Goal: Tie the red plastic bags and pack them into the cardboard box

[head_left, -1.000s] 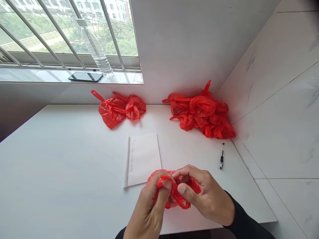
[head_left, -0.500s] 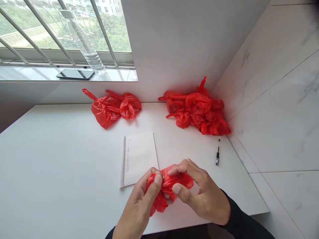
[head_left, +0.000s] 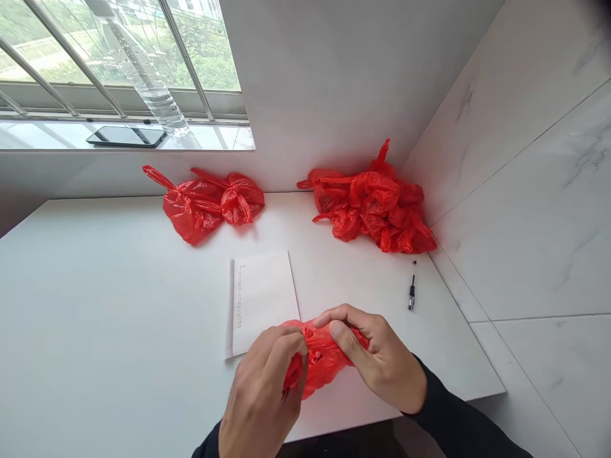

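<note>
White and smooth, the surface [head_left: 119, 318] spreads out from beneath both hands into the corner of a daylit room. Closest, a red plastic bag [head_left: 327, 366] is held between the hands, above the near edge. The left hand [head_left: 265, 388] curls its fingers around crumpled plastic on the bag's left side; the right hand [head_left: 375, 359] grasps the other side between thumb and fingers. Black sleeves [head_left: 458, 410] cover both wrists.

Just beyond the left hand lies a white sheet of paper [head_left: 262, 296] with a column of small marks, too tiny to read, down its left side. Ahead and to the right of the right hand is a black-and-clear pen [head_left: 411, 298], with a small dark piece [head_left: 415, 262] past its tip.

Farther from the left hand, two knotted red bags [head_left: 205, 207] sit touching near the back wall [head_left: 334, 76]. Beyond the right hand, a larger heap of red bags [head_left: 372, 207] fills the corner by a marbled, tiled wall [head_left: 539, 210].

Farthest, ahead and left of the left hand, a windowsill [head_left: 224, 137] carries a dark phone [head_left: 126, 136] and a clear water bottle [head_left: 162, 98]. Metal bars [head_left: 184, 57] cross the window, with greenery [head_left: 212, 60] outside.
</note>
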Motion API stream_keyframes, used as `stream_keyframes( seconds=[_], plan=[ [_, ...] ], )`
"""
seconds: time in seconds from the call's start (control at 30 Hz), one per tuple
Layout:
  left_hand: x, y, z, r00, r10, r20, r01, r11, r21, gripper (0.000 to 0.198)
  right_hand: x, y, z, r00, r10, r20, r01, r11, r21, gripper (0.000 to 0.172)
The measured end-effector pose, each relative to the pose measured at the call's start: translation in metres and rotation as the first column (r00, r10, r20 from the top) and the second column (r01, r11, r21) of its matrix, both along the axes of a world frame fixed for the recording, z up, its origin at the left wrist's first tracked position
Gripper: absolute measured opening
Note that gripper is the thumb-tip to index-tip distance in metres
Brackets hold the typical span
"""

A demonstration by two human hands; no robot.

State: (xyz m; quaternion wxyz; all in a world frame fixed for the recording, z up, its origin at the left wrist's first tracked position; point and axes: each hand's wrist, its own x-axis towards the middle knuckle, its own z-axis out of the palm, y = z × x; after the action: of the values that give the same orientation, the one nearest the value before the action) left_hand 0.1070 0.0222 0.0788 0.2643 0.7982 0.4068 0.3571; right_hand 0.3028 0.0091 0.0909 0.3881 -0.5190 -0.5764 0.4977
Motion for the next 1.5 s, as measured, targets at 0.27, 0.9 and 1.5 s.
stream_keyframes(
  seconds=[0.27, 0.9, 1.5],
  plan=[
    [-0.001, 0.003, -0.005, 0.975, -0.212, -0.060, 0.219, 0.914, 0.342, 0.049, 0.003, 0.005, -0.008, 0.974, 0.195, -0.115, -0.208, 0.970, -0.122, 0.031],
    [-0.029, -0.020, -0.047, 0.990, -0.017, 0.139, 0.003, 0.995, 0.101, 0.053, 0.010, -0.001, -0.018, 1.000, 0.006, 0.028, -0.003, 0.995, -0.105, 0.031],
    [-0.051, -0.035, -0.034, 0.998, 0.039, -0.048, -0.023, 0.953, 0.301, 0.053, 0.030, -0.013, -0.031, 0.985, -0.117, 0.125, 0.130, 0.986, -0.100, 0.032]
  ],
)
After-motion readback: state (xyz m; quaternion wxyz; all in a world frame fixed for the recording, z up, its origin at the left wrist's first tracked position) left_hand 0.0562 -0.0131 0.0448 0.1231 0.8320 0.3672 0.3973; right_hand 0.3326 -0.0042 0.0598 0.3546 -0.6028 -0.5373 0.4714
